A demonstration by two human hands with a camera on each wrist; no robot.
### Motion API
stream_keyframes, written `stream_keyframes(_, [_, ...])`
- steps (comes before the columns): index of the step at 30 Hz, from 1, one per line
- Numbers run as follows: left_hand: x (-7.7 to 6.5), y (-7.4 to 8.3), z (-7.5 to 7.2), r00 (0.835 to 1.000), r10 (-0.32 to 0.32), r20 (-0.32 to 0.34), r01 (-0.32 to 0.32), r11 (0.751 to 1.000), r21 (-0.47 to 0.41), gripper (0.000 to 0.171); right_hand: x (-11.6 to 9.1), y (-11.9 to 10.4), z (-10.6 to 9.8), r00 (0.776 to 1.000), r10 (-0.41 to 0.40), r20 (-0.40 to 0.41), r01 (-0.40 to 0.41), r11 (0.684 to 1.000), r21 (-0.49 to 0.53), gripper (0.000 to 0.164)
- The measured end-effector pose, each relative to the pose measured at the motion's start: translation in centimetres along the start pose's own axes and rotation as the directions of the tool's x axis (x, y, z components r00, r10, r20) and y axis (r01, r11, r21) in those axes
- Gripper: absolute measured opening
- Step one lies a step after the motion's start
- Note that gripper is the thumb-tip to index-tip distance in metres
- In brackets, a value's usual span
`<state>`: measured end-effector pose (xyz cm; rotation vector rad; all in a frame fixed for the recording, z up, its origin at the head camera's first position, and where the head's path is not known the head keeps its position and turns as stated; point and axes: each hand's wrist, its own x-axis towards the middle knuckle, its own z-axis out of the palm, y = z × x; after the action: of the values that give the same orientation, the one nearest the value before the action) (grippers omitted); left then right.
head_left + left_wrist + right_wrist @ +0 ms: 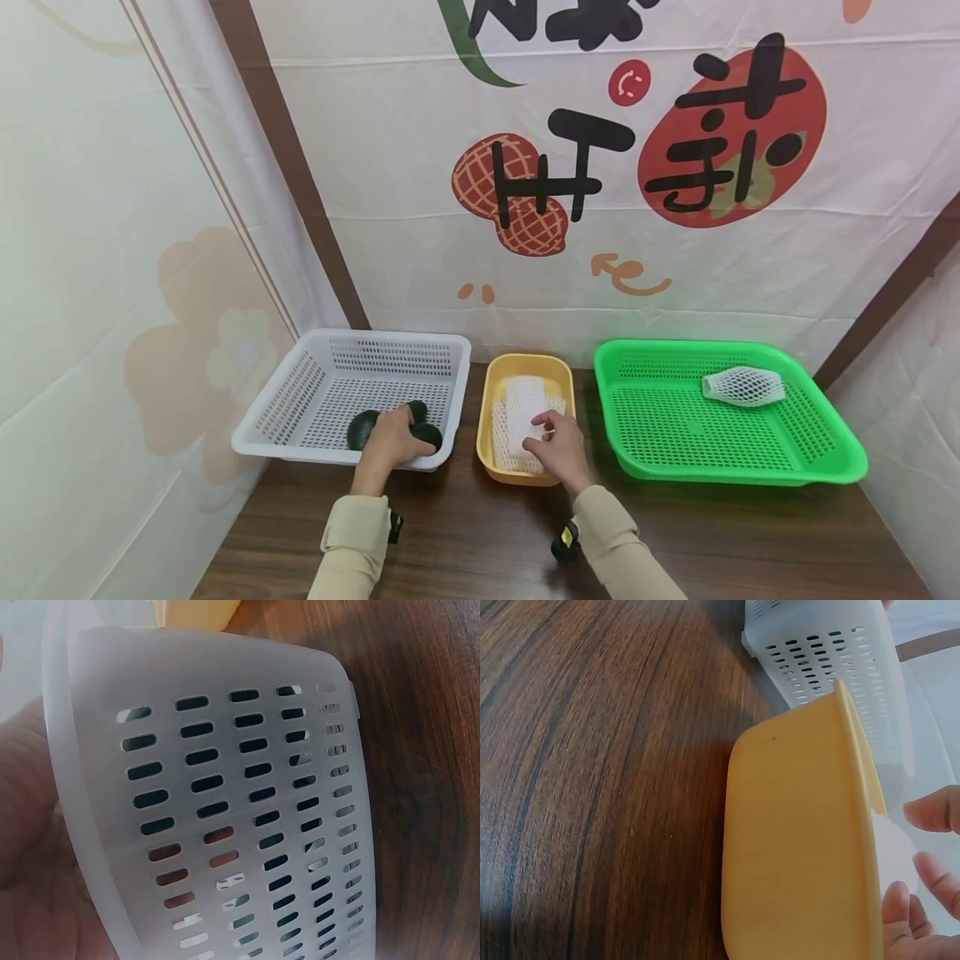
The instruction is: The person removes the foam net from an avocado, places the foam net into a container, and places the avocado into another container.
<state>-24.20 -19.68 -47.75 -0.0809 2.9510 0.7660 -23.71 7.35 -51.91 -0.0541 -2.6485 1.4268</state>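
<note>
Inside the white basket (281,408), my left hand (390,437) reaches down over several dark green rounded fruits. Its thumb and fingers curl round the right-hand fruit (427,434); another fruit (361,430) lies left of the hand. In the left wrist view the basket wall (247,772) hides most of that grip. My right hand (558,450) hovers over the yellow bin (487,458), thumb and fingers spread apart. Below it lie white foam net sleeves (523,408), one across the others. The right wrist view shows its fingertips (922,814) near a white sleeve edge (892,855), pinching nothing.
To the right, a green basket (697,479) contains a rounded white foam net sleeve (744,387). All three containers stand in a row on the dark wooden table (480,542), against a printed cloth (420,250) at the back. Cloth walls also rise on both sides.
</note>
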Motion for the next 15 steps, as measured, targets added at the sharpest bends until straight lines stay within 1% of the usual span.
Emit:
stream_keyframes(4, [-0.02, -0.01, -0.14, 1.0, -0.008, 0.008, 0.008, 1.0, -0.003, 0.056, -0.04, -0.4, -0.33, 1.0, 0.012, -0.002, -0.012, 0.999, 0.047, 0.032])
stream_keyframes(7, [-0.2, -0.02, -0.22, 1.0, 0.012, -0.012, -0.012, 1.0, -0.012, 0.052, -0.02, -0.62, -0.5, 1.0, 0.012, -0.006, -0.011, 0.998, 0.064, 0.033])
stream_keyframes(11, [-0.51, -0.14, -0.16, 0.996, 0.048, -0.073, -0.051, 0.997, -0.051, 0.05, 0.12, -0.64, -0.57, 1.0, 0.006, -0.027, -0.003, 0.996, 0.088, 0.034])
stream_keyframes(15, [-0.73, -0.66, -0.02, 0.985, 0.09, -0.15, -0.108, 0.987, -0.115, 0.053, 0.21, -0.57, -0.66, 0.999, 0.007, -0.044, -0.002, 0.994, 0.112, 0.036])
